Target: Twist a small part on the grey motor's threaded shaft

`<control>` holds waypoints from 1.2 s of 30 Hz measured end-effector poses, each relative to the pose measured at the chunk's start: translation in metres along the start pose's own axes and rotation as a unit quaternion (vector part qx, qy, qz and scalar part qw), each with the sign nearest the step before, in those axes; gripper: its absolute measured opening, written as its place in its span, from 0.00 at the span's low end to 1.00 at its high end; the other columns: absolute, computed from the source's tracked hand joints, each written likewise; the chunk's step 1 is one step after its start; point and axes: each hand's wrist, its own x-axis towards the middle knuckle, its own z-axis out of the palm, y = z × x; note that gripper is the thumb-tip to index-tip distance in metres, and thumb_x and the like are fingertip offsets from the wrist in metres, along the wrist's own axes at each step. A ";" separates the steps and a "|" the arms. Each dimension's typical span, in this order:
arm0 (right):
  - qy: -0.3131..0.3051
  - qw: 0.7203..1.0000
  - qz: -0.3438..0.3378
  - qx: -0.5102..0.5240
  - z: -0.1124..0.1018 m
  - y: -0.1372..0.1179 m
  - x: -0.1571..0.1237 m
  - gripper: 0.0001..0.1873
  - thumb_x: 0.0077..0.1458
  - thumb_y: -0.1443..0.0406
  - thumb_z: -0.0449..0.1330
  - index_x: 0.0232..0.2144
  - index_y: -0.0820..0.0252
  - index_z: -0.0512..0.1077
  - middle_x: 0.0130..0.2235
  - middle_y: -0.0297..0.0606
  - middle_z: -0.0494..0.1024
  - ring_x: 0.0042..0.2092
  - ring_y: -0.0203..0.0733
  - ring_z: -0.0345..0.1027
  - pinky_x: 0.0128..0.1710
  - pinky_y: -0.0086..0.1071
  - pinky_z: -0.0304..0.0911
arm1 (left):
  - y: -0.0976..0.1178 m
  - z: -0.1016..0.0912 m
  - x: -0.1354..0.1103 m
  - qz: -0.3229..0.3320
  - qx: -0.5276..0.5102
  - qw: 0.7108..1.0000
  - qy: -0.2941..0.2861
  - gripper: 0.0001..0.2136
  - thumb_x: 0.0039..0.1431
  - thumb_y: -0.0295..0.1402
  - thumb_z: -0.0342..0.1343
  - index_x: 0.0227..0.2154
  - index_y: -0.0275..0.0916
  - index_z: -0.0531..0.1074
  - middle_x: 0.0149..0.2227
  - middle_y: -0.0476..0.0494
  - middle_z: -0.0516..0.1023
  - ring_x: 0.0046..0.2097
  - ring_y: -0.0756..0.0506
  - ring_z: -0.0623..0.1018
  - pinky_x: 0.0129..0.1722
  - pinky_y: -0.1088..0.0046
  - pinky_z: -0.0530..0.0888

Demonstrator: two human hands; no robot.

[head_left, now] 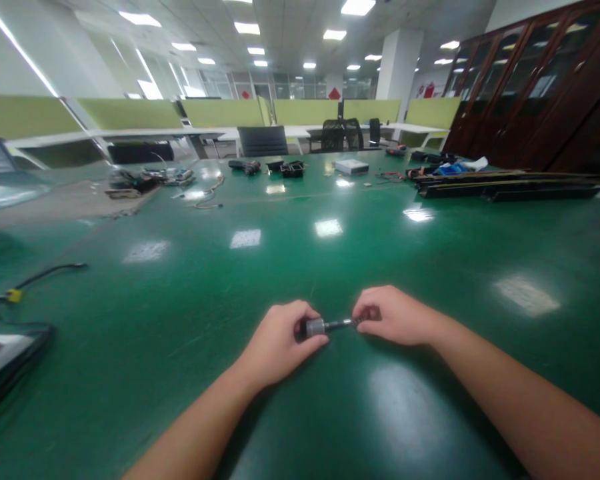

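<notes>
Low in the middle of the head view, my left hand (286,337) is closed around a short grey cylinder (315,327) with a dark rear end. A thin metal shaft (337,325) sticks out of the cylinder to the right, lying level just over the green tabletop. At the shaft's tip, the fingers of my right hand (387,317) are pinched together on a small dark piece (356,321). That piece is mostly hidden by the fingertips, so I cannot tell its kind or whether it is joined to the shaft.
The glossy green table (205,267) reflects the ceiling lights. At left lie a black cable (50,272) with a yellow tag and a grey-and-black device (5,353). Along the back are tangled parts (140,180), a silver box (351,166) and long dark rails (505,185).
</notes>
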 end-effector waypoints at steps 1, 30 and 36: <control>0.000 1.000 -0.002 0.003 0.001 -0.001 0.000 0.05 0.52 0.68 0.67 0.35 0.59 0.80 0.32 0.33 0.77 0.31 0.34 0.68 0.31 0.27 0.61 | 0.000 0.000 0.000 0.001 0.000 1.000 0.000 0.10 0.55 0.40 0.66 0.37 0.42 0.77 0.33 0.50 0.78 0.34 0.45 0.74 0.36 0.69 0.67; 0.045 0.991 -0.126 -0.019 0.034 -0.011 0.016 0.05 0.59 0.65 0.64 0.38 0.59 0.79 0.37 0.37 0.79 0.39 0.39 0.70 0.41 0.31 0.61 | 0.003 0.000 0.003 0.021 -0.007 1.000 -0.002 0.11 0.60 0.43 0.60 0.38 0.42 0.79 0.32 0.48 0.80 0.33 0.46 0.75 0.34 0.70 0.68; 0.045 0.990 -0.129 -0.018 0.033 -0.010 0.015 0.05 0.57 0.65 0.65 0.38 0.58 0.79 0.36 0.37 0.79 0.39 0.39 0.70 0.40 0.32 0.61 | 0.002 0.002 0.004 0.024 -0.004 1.000 0.002 0.10 0.55 0.41 0.65 0.37 0.42 0.78 0.32 0.49 0.79 0.33 0.46 0.75 0.34 0.71 0.68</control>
